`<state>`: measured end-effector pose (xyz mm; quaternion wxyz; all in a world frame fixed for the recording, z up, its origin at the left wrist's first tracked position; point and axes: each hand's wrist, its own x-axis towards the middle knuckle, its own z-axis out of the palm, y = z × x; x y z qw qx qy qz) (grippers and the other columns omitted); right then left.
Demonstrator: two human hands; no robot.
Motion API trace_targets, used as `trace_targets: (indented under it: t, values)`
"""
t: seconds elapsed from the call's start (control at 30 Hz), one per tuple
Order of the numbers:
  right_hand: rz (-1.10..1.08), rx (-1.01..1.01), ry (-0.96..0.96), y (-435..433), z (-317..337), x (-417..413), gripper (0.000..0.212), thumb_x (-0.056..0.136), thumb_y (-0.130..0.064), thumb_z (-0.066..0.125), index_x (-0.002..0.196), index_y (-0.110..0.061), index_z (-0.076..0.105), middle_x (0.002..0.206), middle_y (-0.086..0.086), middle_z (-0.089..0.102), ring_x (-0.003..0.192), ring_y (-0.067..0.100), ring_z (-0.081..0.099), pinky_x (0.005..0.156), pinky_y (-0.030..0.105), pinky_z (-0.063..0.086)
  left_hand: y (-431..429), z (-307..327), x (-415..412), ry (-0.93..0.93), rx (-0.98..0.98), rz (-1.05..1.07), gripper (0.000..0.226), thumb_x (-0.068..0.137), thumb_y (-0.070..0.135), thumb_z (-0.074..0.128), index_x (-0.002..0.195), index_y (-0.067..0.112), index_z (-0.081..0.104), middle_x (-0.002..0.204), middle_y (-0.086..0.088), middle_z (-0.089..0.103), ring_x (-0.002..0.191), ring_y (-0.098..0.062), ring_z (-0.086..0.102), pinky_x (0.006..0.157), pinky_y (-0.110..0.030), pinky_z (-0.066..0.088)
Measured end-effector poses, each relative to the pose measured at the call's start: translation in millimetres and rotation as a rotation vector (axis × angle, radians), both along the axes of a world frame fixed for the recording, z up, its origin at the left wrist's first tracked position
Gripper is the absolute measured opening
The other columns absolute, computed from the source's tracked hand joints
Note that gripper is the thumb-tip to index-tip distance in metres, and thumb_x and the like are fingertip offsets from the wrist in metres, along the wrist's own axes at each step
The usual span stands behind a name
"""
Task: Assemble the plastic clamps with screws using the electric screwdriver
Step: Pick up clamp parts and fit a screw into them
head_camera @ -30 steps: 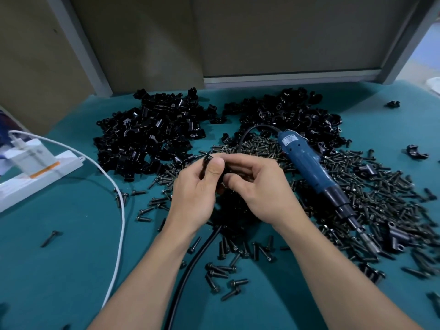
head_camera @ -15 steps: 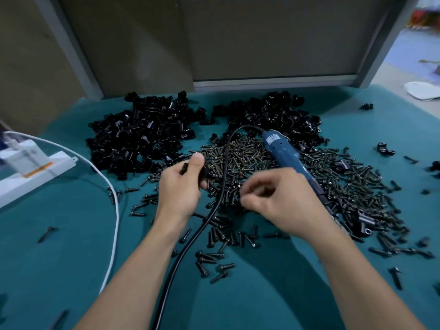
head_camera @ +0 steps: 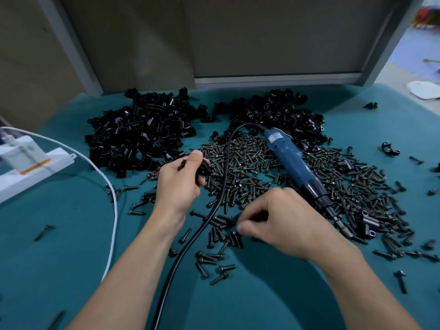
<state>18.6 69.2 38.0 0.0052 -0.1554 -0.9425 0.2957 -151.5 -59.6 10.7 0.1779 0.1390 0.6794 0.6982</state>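
Note:
My left hand (head_camera: pixel 181 184) grips a black plastic clamp (head_camera: pixel 202 169) just above the near-left edge of the screw heap (head_camera: pixel 262 167). My right hand (head_camera: pixel 273 225) is lowered onto the loose screws (head_camera: pixel 221 234) near the front, its fingers curled and its fingertips among them; whether it pinches one is hidden. The blue electric screwdriver (head_camera: pixel 292 163) lies on the screw heap, tip pointing to the near right, untouched. Two piles of black clamps lie behind: one at the left (head_camera: pixel 140 136) and one at the right (head_camera: pixel 278 113).
The screwdriver's black cable (head_camera: pixel 190 239) runs between my forearms toward me. A white power strip (head_camera: pixel 31 165) and white cord (head_camera: pixel 112 210) lie at the left. Stray clamps (head_camera: pixel 390 150) and screws dot the teal mat (head_camera: pixel 238 301) at the right. A grey wall panel stands behind.
My hands have parted: the left kept the clamp and drew slightly left, while the right dropped toward me onto the loose screws. The view also shifted.

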Motion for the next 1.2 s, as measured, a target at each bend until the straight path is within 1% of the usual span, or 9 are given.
trace_targets:
  t: [0.13, 0.23, 0.43, 0.53, 0.7, 0.83, 0.97, 1.07, 1.2]
  values:
    - [-0.352, -0.713, 0.504, -3.6, 5.5, -20.4, 0.019, 0.097, -0.009, 0.068, 0.086, -0.017, 0.081, 0.076, 0.006, 0.077, 0.059, 0.012, 0.068, 0.053, 0.019, 0.051, 1.2, -0.8, 3.5, 0.076, -0.062, -0.095, 0.040, 0.103, 0.047, 0.058, 0.079, 0.021, 0.076, 0.058, 0.001, 0.060, 0.040, -0.011, 0.039, 0.040, -0.020, 0.031]
    - [-0.433, -1.005, 0.576, -11.2, 11.5, -56.7, 0.020, 0.100, 0.002, 0.059, 0.094, -0.006, 0.076, 0.077, 0.009, 0.076, 0.065, 0.018, 0.069, 0.058, 0.022, 0.055, 2.0, -2.7, 4.0, 0.180, -0.118, -0.184, 0.048, 0.102, 0.050, 0.057, 0.064, 0.023, 0.067, 0.056, -0.002, 0.056, 0.039, -0.013, 0.042, 0.040, -0.021, 0.033]
    - [-0.449, -0.602, 0.605, -22.0, -7.0, -83.5, 0.024, 0.101, -0.019, 0.059, 0.087, -0.030, 0.075, 0.074, -0.010, 0.073, 0.065, 0.007, 0.064, 0.062, 0.031, 0.056, -4.0, -1.5, 1.3, 0.284, -0.185, -0.209, 0.073, 0.083, 0.074, 0.056, 0.082, 0.001, 0.063, 0.046, 0.004, 0.049, 0.038, -0.013, 0.046, 0.041, -0.020, 0.034]
    - [-0.375, -0.440, 0.617, -25.0, -14.9, -78.5, 0.022, 0.101, -0.025, 0.060, 0.090, -0.038, 0.074, 0.083, -0.020, 0.074, 0.080, 0.001, 0.069, 0.068, 0.017, 0.055, -5.1, 0.3, 0.8, 0.303, -0.167, -0.183, 0.075, 0.084, 0.075, 0.056, 0.089, 0.002, 0.068, 0.045, 0.004, 0.051, 0.038, -0.012, 0.048, 0.041, -0.020, 0.035]
    - [-0.366, -0.509, 0.632, -29.0, -22.5, -77.5, 0.021, 0.097, -0.019, 0.071, 0.096, -0.037, 0.080, 0.087, -0.026, 0.076, 0.087, -0.005, 0.071, 0.074, 0.011, 0.055, -1.9, -5.7, 3.4, 0.196, -0.157, -0.168, 0.054, 0.105, 0.053, 0.050, 0.077, 0.011, 0.068, 0.048, 0.003, 0.045, 0.038, -0.015, 0.039, 0.040, -0.025, 0.028]
    - [-0.369, -0.493, 0.630, -29.7, -28.0, -78.5, 0.019, 0.095, -0.018, 0.073, 0.097, -0.034, 0.082, 0.086, -0.025, 0.076, 0.086, -0.005, 0.072, 0.075, 0.011, 0.055, -3.3, -4.3, 5.2, 0.207, -0.197, -0.150, 0.053, 0.097, 0.064, 0.043, 0.062, 0.030, 0.064, 0.049, 0.009, 0.046, 0.041, -0.013, 0.040, 0.041, -0.024, 0.031]
    - [-0.431, -0.583, 0.709, -27.0, -30.4, -80.4, 0.023, 0.095, -0.013, 0.073, 0.093, -0.035, 0.082, 0.086, -0.019, 0.078, 0.086, 0.002, 0.074, 0.079, 0.021, 0.059, -1.6, -2.2, 4.2, 0.170, -0.072, -0.206, 0.024, 0.089, 0.041, 0.040, 0.094, 0.030, 0.061, 0.068, 0.003, 0.057, 0.049, -0.011, 0.043, 0.044, -0.025, 0.035]
    - [-0.439, -0.742, 0.749, -22.9, -30.1, -81.6, 0.026, 0.094, -0.007, 0.073, 0.093, -0.032, 0.082, 0.090, -0.007, 0.080, 0.089, 0.014, 0.076, 0.088, 0.040, 0.062, -3.2, -2.9, -1.1, 0.261, -0.070, -0.289, 0.015, 0.107, 0.040, 0.045, 0.099, 0.034, 0.056, 0.067, 0.012, 0.056, 0.053, -0.009, 0.047, 0.049, -0.020, 0.040]
    - [-0.378, -0.814, 0.786, -15.1, -29.3, -79.9, 0.027, 0.092, -0.004, 0.074, 0.094, -0.029, 0.083, 0.093, -0.002, 0.081, 0.093, 0.017, 0.077, 0.090, 0.042, 0.062, -3.0, -6.3, -4.4, 0.319, -0.076, -0.316, 0.015, 0.102, 0.051, 0.058, 0.113, 0.041, 0.060, 0.073, 0.013, 0.059, 0.054, -0.012, 0.052, 0.053, -0.022, 0.043]
